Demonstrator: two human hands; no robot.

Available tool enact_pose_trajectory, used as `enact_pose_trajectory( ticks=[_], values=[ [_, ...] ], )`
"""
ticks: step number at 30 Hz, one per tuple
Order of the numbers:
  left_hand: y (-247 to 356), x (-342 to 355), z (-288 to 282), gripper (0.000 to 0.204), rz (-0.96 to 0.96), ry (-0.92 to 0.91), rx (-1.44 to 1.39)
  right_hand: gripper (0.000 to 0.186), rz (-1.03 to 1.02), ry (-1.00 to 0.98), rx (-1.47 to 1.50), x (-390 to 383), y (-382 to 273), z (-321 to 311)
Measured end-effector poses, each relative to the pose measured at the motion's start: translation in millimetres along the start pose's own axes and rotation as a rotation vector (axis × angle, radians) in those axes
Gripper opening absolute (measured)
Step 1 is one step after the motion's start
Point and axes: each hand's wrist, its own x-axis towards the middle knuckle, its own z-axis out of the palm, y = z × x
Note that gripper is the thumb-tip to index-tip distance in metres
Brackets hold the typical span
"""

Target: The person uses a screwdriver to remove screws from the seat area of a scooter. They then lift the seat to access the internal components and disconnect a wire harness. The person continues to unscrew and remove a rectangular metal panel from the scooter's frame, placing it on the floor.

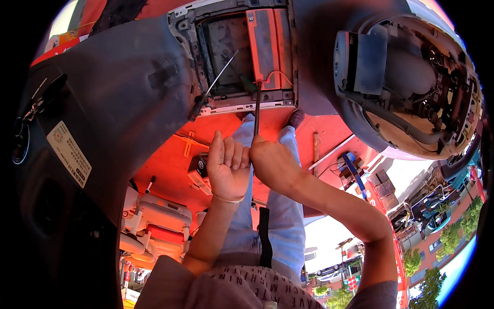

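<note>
My right hand (272, 162) is closed around the lower end of a long dark rod (257, 113), which runs up to the edge of a metal-framed opening (200, 14). Beside it my left hand (229, 165) is curled, palm up, its fingers near the rod; what they hold, if anything, is unclear. Within the opening are a grey-and-orange panel (263, 41) and a dark green handle (247, 82). A thin silver screwdriver (221, 69) rests tilted at its lower left corner.
Dark trim (103, 103) fills the left side, with a pale label (68, 153). A hollow housing (406, 82) stands right. My jeans-clad legs (285, 221) are below. White seats (159, 213), loose bars (332, 152) and a small black box (198, 167) lie on the red floor (170, 170).
</note>
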Motion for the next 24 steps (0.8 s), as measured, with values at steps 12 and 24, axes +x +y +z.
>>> enact_pose_trajectory(
  ticks=[12, 24],
  values=[
    [-34.0, 59.7, -51.7, 0.024, 0.521, -0.502, 1.48, 0.012, -0.879, 0.293, -0.579, 8.7, -0.5, -45.7],
    [-47.1, 57.7, -48.2, 0.015, 1.087, -0.093, 1.485, 0.01, -0.643, 0.088, -1.102, -10.1, 16.3, -95.0]
  ],
)
